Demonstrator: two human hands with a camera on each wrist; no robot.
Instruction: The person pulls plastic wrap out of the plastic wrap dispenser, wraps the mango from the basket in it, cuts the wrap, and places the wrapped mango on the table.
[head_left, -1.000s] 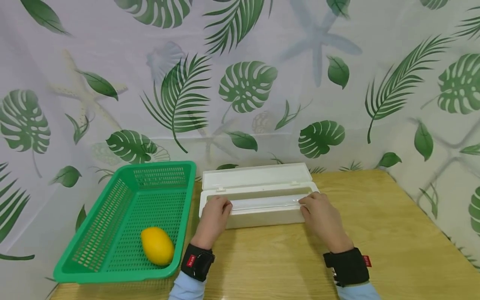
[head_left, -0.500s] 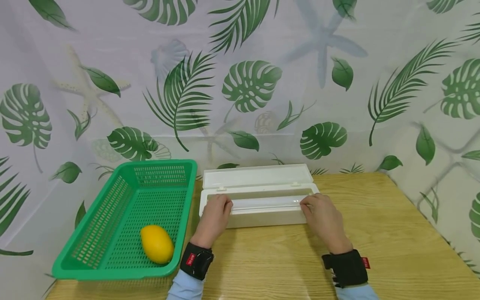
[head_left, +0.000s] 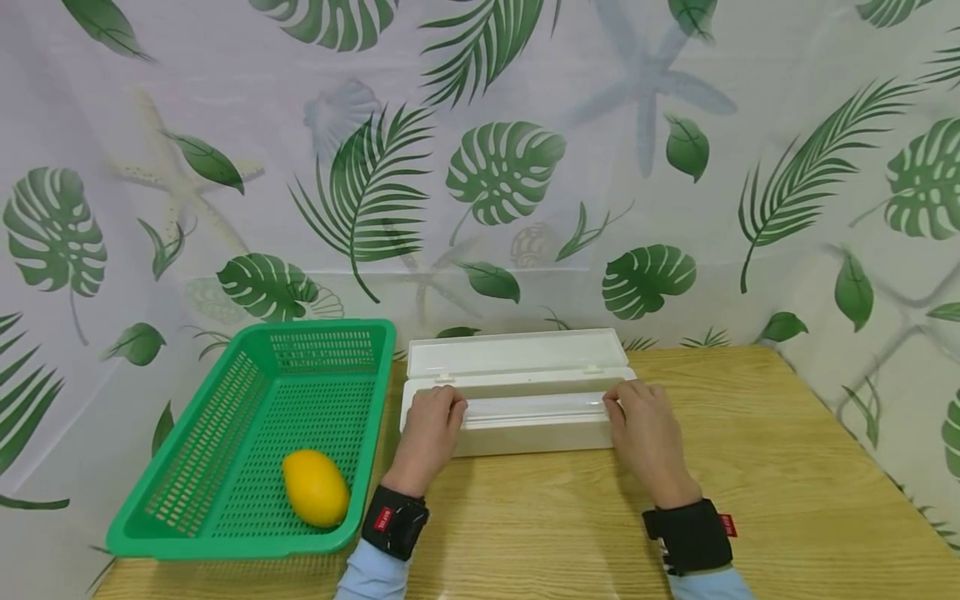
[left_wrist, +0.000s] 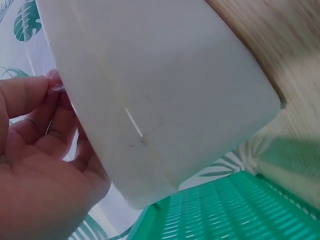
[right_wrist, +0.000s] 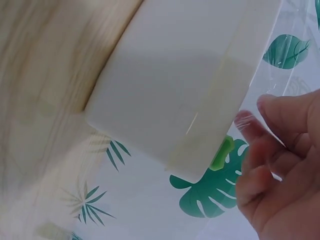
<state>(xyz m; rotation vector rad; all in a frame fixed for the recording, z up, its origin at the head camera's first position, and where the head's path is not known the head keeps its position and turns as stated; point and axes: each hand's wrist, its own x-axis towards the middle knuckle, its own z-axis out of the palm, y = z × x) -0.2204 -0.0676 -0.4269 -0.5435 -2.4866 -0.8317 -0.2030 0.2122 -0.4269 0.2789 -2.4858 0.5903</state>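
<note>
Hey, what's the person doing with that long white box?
The person's left hand's grip and right hand's grip each pinch a bit of clear film, one near each end of the white box. The box sits on the wooden table with its lid open at the back, and a pale roll shows inside. To the person's left, a yellow fruit lies in the green basket, with neither hand touching it.

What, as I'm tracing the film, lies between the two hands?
In the head view, the open white box and the roll inside it lie between the left hand and right hand; how far clear film spans is unclear.
</note>
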